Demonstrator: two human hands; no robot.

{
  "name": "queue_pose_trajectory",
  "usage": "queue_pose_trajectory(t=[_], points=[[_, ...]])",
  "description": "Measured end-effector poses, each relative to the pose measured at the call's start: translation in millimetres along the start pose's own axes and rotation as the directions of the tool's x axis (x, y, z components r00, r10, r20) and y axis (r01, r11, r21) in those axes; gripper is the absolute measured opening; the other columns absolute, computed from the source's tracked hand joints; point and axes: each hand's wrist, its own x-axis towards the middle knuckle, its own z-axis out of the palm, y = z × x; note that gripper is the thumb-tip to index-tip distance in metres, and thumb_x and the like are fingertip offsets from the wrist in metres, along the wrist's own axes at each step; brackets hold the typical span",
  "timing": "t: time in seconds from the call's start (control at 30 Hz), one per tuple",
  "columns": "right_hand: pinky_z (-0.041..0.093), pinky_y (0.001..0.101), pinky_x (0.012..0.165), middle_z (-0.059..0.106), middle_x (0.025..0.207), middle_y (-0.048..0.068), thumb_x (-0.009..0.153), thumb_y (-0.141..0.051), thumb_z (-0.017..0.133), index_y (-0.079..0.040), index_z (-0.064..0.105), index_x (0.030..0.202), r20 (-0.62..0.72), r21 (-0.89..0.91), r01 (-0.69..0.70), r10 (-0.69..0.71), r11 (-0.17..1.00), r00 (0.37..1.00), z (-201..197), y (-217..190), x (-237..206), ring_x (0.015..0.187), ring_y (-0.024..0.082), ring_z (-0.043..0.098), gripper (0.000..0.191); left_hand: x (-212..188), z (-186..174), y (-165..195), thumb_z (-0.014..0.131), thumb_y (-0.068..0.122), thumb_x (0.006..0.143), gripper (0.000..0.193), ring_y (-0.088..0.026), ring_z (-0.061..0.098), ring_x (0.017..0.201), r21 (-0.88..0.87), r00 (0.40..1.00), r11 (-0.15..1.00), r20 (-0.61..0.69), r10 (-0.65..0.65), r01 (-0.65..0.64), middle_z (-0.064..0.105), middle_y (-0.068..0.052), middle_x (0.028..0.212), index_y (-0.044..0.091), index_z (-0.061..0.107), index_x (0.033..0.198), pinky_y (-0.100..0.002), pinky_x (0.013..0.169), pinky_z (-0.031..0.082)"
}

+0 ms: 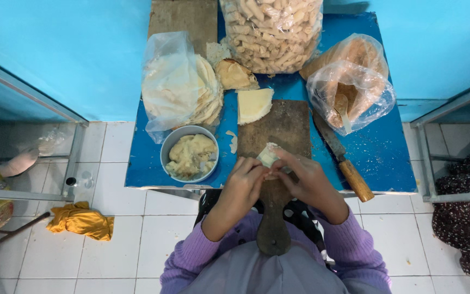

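Both of my hands meet over a wooden cutting board (pixel 278 126) on a small blue table (pixel 382 152). My left hand (pixel 244 184) and my right hand (pixel 305 179) pinch a small folded piece of pale dough wrapper (pixel 268 154) between their fingertips. A grey bowl (pixel 174 147) of pale yellow filling stands just left of my left hand. A quarter-cut flat wrapper (pixel 254 104) lies at the board's far end. A knife with a wooden handle (pixel 354 179) lies right of the board, beside my right hand.
A stack of round flatbreads in a clear bag (pixel 175 87) sits at the back left. A big bag of finished rolled pieces (pixel 272 32) stands at the back. A bag with brown powder and a spoon (pixel 352 95) is at the right. A yellow cloth (pixel 81 220) lies on the tiled floor.
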Motion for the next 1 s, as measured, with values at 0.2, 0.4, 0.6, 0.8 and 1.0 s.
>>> queue_pose_trajectory(t=[0.2, 0.4, 0.6, 0.8, 1.0], points=[[0.046, 0.0469, 0.098, 0.069, 0.092, 0.009, 0.079, -0.003, 0.077, -0.009, 0.06, 0.138, -0.014, -0.208, 0.045, -0.049, 0.977, 0.999, 3.5, 1.7, 4.4, 0.095, 0.031, 0.063, 0.062, 4.4, 0.2, -0.8, 0.065, 0.0, 0.093, 0.011, -0.037, 0.056, 0.093, 0.05, 0.999, 0.998, 0.009, -0.047, 0.046, 0.061, -0.015, 0.099, -0.002, 0.067, 0.104, -0.046, 0.08, 0.046], [0.033, 0.061, 0.115, 0.074, 0.102, 0.0, 0.082, -0.003, 0.075, -0.008, 0.058, 0.136, -0.083, -0.243, 0.121, -0.144, 0.963, 0.986, 8.5, -3.5, 4.1, 0.104, 0.027, 0.062, 0.057, 8.9, 4.0, 3.9, 0.063, 0.0, 0.092, 0.009, -0.036, 0.054, 0.095, 0.128, 0.997, 0.992, -0.076, -0.012, 0.022, 0.058, -0.017, 0.102, -0.003, 0.065, 0.099, -0.045, 0.082, 0.047], [0.026, 0.0648, 0.117, 0.073, 0.092, -0.003, 0.083, -0.006, 0.078, -0.008, 0.062, 0.135, -0.093, -0.296, 0.134, -0.168, 0.946, 0.981, 11.2, -4.2, 1.5, 0.101, 0.025, 0.065, 0.055, 7.2, 4.7, 0.3, 0.064, 0.003, 0.094, 0.006, -0.036, 0.056, 0.094, 0.149, 0.997, 0.988, -0.061, -0.037, 0.046, 0.059, -0.016, 0.098, -0.001, 0.066, 0.098, -0.045, 0.082, 0.047], [0.024, 0.0679, 0.119, 0.073, 0.095, 0.001, 0.087, -0.003, 0.075, -0.007, 0.064, 0.134, -0.126, -0.426, 0.112, -0.182, 0.898, 0.975, 23.3, -3.2, -1.2, 0.103, 0.022, 0.067, 0.048, 1.4, 10.1, 4.5, 0.068, 0.007, 0.094, 0.01, -0.035, 0.057, 0.094, 0.227, 0.991, 0.972, -0.133, -0.032, 0.062, 0.061, -0.015, 0.1, -0.001, 0.066, 0.1, -0.046, 0.081, 0.047], [0.023, 0.0694, 0.119, 0.075, 0.105, 0.004, 0.09, -0.002, 0.071, -0.006, 0.061, 0.136, -0.161, -0.449, 0.079, -0.167, 0.89, 0.973, 27.5, -12.8, -4.4, 0.108, 0.021, 0.069, 0.047, 6.9, 13.6, 0.0, 0.067, 0.005, 0.093, 0.01, -0.037, 0.057, 0.097, 0.298, 0.982, 0.949, -0.185, -0.05, 0.105, 0.06, -0.015, 0.104, 0.001, 0.069, 0.102, -0.047, 0.083, 0.047]])
